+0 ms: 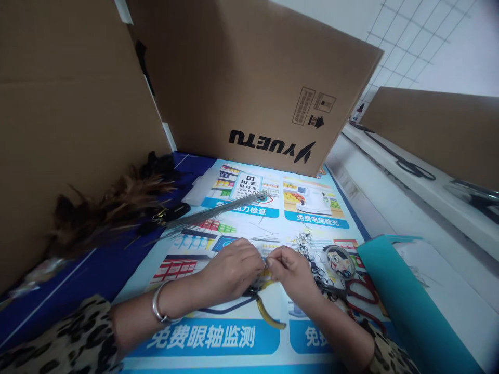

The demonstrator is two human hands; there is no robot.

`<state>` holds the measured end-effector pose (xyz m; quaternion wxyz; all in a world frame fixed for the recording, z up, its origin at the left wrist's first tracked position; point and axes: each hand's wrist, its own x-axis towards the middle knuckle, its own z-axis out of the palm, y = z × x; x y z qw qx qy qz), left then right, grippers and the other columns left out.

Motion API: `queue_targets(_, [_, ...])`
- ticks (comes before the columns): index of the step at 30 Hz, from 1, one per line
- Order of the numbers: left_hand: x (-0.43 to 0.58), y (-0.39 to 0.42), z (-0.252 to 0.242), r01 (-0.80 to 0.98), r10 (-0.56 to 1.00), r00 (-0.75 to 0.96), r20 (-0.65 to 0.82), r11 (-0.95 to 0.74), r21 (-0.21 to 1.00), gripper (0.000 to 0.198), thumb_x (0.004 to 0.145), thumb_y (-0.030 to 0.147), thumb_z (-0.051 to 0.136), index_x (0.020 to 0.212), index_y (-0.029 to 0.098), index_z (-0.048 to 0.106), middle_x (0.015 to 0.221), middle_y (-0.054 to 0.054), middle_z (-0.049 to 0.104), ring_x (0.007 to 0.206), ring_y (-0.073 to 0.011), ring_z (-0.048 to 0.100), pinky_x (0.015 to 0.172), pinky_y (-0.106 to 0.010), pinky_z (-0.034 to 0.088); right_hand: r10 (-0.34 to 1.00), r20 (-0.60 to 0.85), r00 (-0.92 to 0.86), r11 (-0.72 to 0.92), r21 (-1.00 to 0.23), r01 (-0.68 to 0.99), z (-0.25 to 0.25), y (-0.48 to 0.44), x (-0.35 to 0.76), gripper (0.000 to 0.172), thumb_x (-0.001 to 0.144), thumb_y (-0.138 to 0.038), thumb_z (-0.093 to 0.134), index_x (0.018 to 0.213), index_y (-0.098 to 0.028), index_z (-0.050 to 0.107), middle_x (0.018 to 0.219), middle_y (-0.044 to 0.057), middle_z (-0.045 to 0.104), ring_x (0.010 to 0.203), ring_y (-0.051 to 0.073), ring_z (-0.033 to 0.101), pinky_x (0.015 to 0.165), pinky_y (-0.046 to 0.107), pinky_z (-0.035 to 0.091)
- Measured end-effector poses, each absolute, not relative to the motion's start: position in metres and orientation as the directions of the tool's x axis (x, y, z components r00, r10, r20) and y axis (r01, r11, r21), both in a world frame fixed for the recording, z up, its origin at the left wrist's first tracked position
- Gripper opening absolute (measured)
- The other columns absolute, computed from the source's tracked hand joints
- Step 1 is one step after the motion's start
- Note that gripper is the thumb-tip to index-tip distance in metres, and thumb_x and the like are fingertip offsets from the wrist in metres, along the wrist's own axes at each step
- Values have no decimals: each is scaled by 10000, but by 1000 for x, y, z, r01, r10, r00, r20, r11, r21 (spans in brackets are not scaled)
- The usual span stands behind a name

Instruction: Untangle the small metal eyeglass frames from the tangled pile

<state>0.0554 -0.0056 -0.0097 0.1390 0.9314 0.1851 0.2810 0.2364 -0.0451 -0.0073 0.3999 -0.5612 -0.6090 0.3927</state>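
Observation:
My left hand (234, 267) and my right hand (290, 270) meet fingertip to fingertip over a printed poster (237, 337). Both are pinched on a small thin piece between them, too small to name. Yellow-handled pliers (268, 311) lie under my hands, one handle curving out toward me. A silver bangle (158, 304) is on my left wrist. A bundle of thin metal wires (218, 210) lies on the poster beyond my left hand. Small metal rings and hooks (307, 246) are scattered just past my right hand.
Brown feathers (113, 205) are piled at the left against a cardboard wall (58, 119). A large cardboard box (257, 78) stands behind. Red-handled scissors (360, 296), a round tin (339, 259) and a teal folder (409, 306) lie at the right.

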Motion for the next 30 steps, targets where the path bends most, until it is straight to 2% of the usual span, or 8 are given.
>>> queue_targets(1, [56,-6,-9,244,410,790,455,-893,379,150,839,116,425,790,163,560,720,-35,587,708,-164,505,711,-326,385,997,-52,-64,-35,-967,253,-8,-41,239,99,779,-216,528,696,-176,564,526,-39,511,484,100,478,483,214,374])
queue_targets(3, [57,-8,-6,170,361,830,425,-890,424,151,843,120,431,798,178,563,723,-13,604,695,-149,515,719,-315,386,993,-121,-5,-121,-991,55,-8,-34,246,81,755,-217,555,692,-167,545,536,-49,508,437,71,427,446,195,341])
queue_targets(6, [58,-6,-1,191,444,770,458,-845,499,119,846,142,459,817,181,567,735,-8,612,708,-144,525,715,-304,387,993,-116,-27,-117,-993,-28,-3,-28,254,123,772,-247,571,694,-157,541,537,-44,520,450,64,429,454,189,339])
queue_targets(10, [57,-3,2,221,552,666,502,-789,574,101,828,123,477,796,165,563,717,-11,606,684,-132,527,671,-280,392,999,0,-41,5,-994,110,6,-33,253,80,793,-235,572,757,-163,571,578,-24,580,533,93,520,534,214,412])
queue_targets(13, [55,-1,0,232,563,632,533,-793,563,99,821,118,485,791,164,567,708,-13,606,677,-132,531,658,-281,397,995,94,-36,100,-965,243,9,-39,250,34,785,-203,586,791,-171,596,595,-20,603,560,106,556,559,221,435])
queue_targets(17, [50,0,-4,320,536,553,638,-844,431,83,817,127,511,835,166,582,749,-37,622,737,-159,540,718,-326,412,965,257,-55,258,-887,383,10,-43,250,58,791,-164,570,797,-178,625,707,7,632,636,122,591,617,241,457])
queue_targets(21, [45,-3,-13,348,454,608,651,-890,295,115,814,108,512,856,175,596,782,-44,632,769,-165,546,753,-341,417,922,369,-118,380,-800,465,7,-44,249,99,781,-125,566,804,-177,647,775,32,652,704,142,601,651,257,471])
queue_targets(30, [33,-17,-25,344,556,610,564,-828,443,136,806,104,523,879,178,610,864,-61,611,835,-177,542,747,-326,432,863,464,-202,505,-760,410,-10,-44,240,130,778,-94,572,807,-181,664,796,56,662,807,168,611,742,291,487])
